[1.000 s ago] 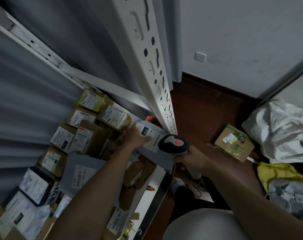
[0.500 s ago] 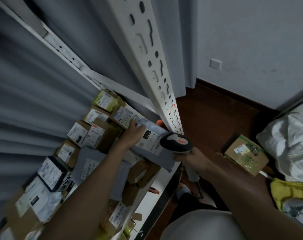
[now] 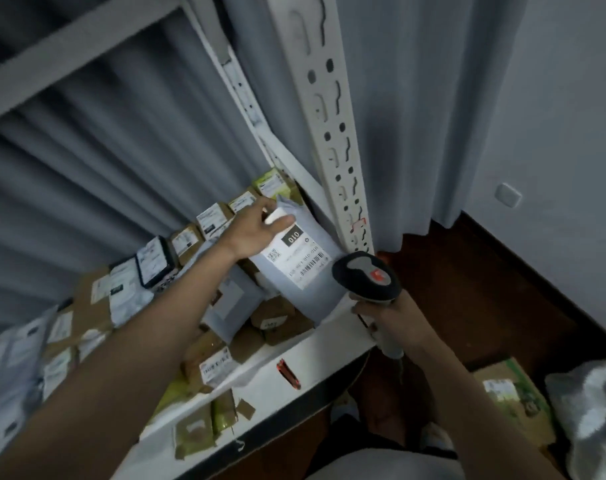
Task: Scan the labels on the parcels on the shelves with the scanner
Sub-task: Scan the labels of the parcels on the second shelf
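Lifted upright now, soft grey mailer (image 3: 296,268) (left hand (image 3: 256,228) gripping) faces scanner (image 3: 367,277).

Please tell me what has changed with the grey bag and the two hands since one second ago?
The left hand has tipped the grey bag up toward the shelf post, so its label faces the scanner. The right hand still grips the scanner beside the bag. Other parcels stayed put.

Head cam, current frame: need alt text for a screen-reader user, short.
A person's left hand grips the top of a grey mailer bag with its white barcode label facing up, while the right hand holds a handheld barcode scanner beside it. Below, a white shelf carries many labelled parcels.
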